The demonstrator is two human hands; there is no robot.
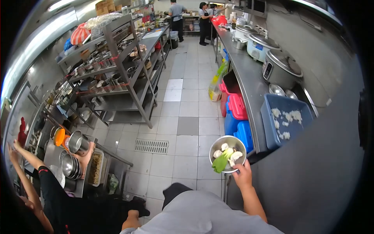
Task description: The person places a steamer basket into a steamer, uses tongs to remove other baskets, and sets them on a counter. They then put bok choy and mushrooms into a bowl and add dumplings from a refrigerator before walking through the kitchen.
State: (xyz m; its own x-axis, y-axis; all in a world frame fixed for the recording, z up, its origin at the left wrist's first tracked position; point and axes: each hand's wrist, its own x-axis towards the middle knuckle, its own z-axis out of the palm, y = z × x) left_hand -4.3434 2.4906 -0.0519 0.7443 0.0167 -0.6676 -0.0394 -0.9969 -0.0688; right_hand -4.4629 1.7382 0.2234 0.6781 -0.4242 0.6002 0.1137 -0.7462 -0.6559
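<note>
My right hand grips the rim of a round metal bowl, thumb near the edge. In the bowl are a green leafy vegetable with a pale stalk and several whitish chunks, perhaps mushrooms. The leaf reaches over the near rim. The bowl is held above the floor, beside the metal counter on the right. Of my left arm only a bit of skin shows low in the frame; the left hand itself is out of sight.
A co-worker in black reaches out at left, near stacked metal bowls. Metal shelving stands beyond. Along the right are a blue tub with white clumps, rice cookers and lidded bins. People stand far back.
</note>
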